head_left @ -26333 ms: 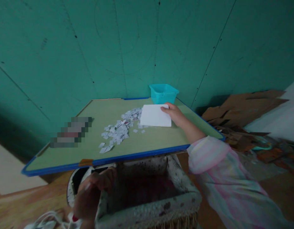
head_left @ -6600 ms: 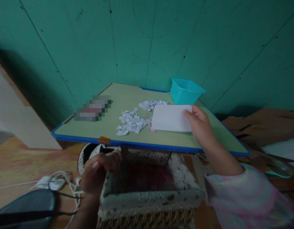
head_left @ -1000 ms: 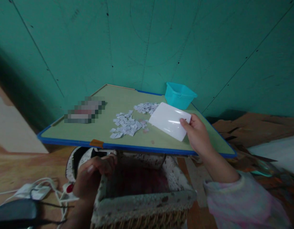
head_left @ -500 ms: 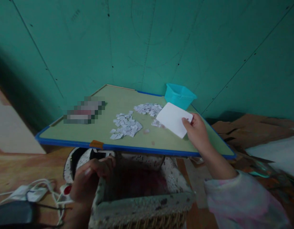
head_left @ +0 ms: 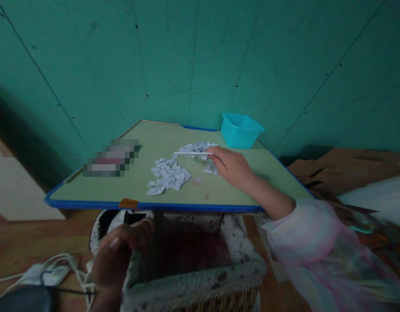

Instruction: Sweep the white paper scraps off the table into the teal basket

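My right hand (head_left: 230,167) grips a flat white card (head_left: 191,153) by its right end, between thumb and fingers. The card is seen edge-on, just above the table, between two heaps of small white paper scraps. One heap (head_left: 169,175) lies in front of the card and to its left; the other (head_left: 196,146) is partly behind it. A few more scraps (head_left: 210,168) lie beneath my right hand. Low at the left, my left hand (head_left: 122,245) is closed over the left rim of a cloth-lined wicker basket (head_left: 200,279), below the table's front edge.
The pale green table (head_left: 122,190) has blue edging and orange tape at the front. A turquoise bin (head_left: 240,132) stands at its back right, against the green wall. A blurred-out flat item (head_left: 111,160) lies at left. Cables and a power strip (head_left: 46,275) are on the floor; cardboard (head_left: 343,171) is at right.
My right hand has moved left with the card and turned it from face-on to edge-on over the scraps. My left hand stays on the basket rim. The view has shifted slightly.
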The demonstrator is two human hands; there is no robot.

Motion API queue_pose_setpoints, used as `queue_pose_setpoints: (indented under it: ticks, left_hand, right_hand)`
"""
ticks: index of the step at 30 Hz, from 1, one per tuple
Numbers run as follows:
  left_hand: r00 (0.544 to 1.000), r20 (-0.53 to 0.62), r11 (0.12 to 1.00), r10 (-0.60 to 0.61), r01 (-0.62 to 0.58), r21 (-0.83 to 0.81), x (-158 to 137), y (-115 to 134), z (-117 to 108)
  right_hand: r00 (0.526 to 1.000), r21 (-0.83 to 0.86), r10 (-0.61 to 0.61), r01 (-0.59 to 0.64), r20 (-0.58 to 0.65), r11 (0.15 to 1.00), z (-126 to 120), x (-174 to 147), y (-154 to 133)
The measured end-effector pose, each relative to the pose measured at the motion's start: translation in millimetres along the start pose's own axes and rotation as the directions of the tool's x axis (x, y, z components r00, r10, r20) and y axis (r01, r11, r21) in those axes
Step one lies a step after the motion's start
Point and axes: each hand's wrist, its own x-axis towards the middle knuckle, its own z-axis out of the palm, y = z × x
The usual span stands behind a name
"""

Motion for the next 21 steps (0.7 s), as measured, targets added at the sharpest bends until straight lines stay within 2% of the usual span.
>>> queue_pose_setpoints:
  ticks: [2,5,14,19,21]
  left_hand:
    - [1.000,0.001,1.000,0.006,-0.006,0.025,1.5,0.7,1.4]
    - [1.000,-0.011,0.999,-0.018,0.019,0.047,3.3,2.5,3.7]
    - [1.000,-0.006,0.999,0.000,0.000,0.039,2.0,1.3,6.8]
    - [0.997,0.066,0.999,-0.035,0.032,0.038,1.9,4.9,1.9]
    - [0.998,0.047,0.999,-0.038,0.037,0.017,1.4,4.7,0.0]
  right_hand:
    - [0.991,-0.092,-0.110,0.117,0.071,0.989,-3.8,0.0,-6.7]
    - [0.973,-0.171,-0.198,0.216,0.117,0.961,-8.8,2.6,-7.9]
    - [0.918,-0.353,-0.327,0.389,0.224,0.851,-19.3,2.8,-9.6]
    - [0.878,-0.431,-0.412,0.478,0.242,0.765,-26.9,-5.8,-19.0]
    - [0.861,-0.440,-0.447,0.508,0.242,0.740,-32.4,-12.7,-19.6]
